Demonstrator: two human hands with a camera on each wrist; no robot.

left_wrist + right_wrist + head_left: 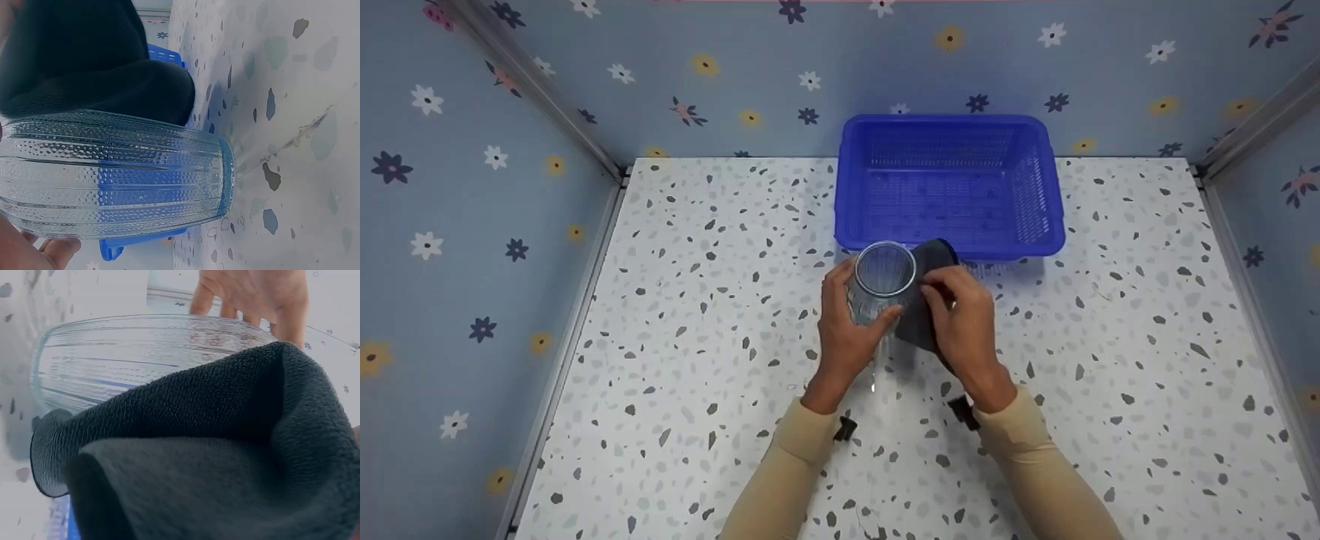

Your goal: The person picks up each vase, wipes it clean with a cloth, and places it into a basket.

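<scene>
A clear ribbed glass vase [129,174] with a dotted texture stands upright, its round rim facing up in the head view. My left hand [849,319] grips it near the top, thumb on the near side and fingers round the left side. My right hand [964,315] pinches a dark grey cloth [185,405] close to the rim. The cloth hangs in folds along the vase's right side and hides part of that side in the right wrist view. In the left wrist view the vase's base is right at the table surface.
Just behind the vase sits a blue plastic basket [1054,217] with perforated walls. The speckled white table [720,300] is bounded by flowered blue panels [660,82] at the back and both sides. Black clips [846,428] show beside both wrists.
</scene>
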